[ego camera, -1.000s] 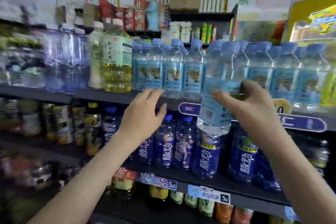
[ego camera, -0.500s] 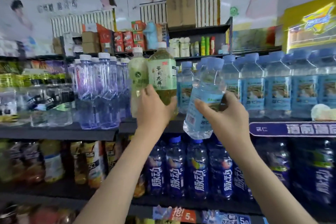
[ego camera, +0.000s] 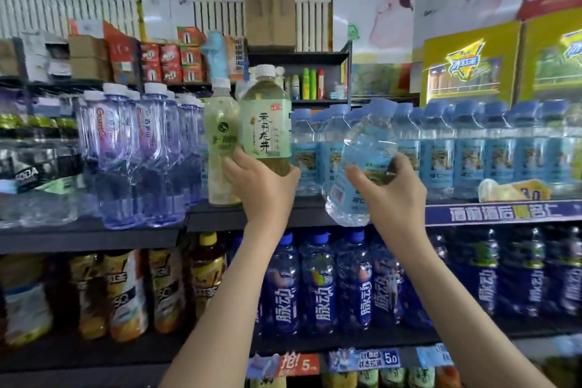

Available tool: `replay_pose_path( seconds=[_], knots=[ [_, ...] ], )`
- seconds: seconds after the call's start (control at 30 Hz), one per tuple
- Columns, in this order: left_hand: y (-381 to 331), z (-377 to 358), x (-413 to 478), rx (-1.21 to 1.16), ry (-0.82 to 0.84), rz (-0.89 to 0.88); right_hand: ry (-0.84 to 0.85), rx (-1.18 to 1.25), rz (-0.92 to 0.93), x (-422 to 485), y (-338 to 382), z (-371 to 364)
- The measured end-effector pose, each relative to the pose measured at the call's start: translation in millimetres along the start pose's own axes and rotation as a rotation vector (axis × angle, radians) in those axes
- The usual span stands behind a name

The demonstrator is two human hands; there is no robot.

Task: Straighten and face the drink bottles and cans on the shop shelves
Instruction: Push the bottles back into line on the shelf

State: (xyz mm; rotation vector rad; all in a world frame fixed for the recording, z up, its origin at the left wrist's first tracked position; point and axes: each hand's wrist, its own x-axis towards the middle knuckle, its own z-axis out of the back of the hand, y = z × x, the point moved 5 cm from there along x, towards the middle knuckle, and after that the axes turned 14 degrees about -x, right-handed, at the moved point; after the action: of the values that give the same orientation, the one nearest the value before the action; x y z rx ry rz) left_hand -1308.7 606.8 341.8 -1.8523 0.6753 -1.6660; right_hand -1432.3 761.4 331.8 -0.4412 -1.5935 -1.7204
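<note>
My left hand (ego camera: 263, 187) grips a green tea bottle (ego camera: 266, 123) with a white cap and pale green label, held up off the upper shelf (ego camera: 94, 235). Just left of it a second pale green bottle (ego camera: 220, 148) stands on the shelf. My right hand (ego camera: 393, 195) holds a clear water bottle (ego camera: 359, 164) with a blue cap and light blue label, tilted to the right, in front of the shelf edge. Behind it runs a row of the same blue-capped water bottles (ego camera: 472, 151).
Purple-tinted water bottles (ego camera: 132, 154) crowd the upper shelf at left. The lower shelf holds dark blue drink bottles (ego camera: 318, 283) and yellow-labelled tea bottles (ego camera: 126, 293). Cartons (ego camera: 271, 3) and yellow boxes (ego camera: 472, 63) sit higher up. Price tags (ego camera: 362, 359) line the lower shelf's edge.
My left hand rose from in front of the lower shelf, took the green tea bottle and lifted it. My right hand kept the tilted water bottle, moving it leftwards along the upper shelf.
</note>
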Motion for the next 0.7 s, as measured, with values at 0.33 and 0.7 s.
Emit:
replay_pose_path(
  seconds=[0.33, 0.7],
  knots=[
    [-7.7, 107.7, -2.9, -0.11, -0.044, 0.0, 0.078, -0.29, 0.095, 14.0, 28.0, -85.9],
    [22.6, 152.6, -6.8, -0.072, -0.044, 0.062, 0.082, -0.793, 0.285, 13.9, 19.5, -124.1]
  ],
)
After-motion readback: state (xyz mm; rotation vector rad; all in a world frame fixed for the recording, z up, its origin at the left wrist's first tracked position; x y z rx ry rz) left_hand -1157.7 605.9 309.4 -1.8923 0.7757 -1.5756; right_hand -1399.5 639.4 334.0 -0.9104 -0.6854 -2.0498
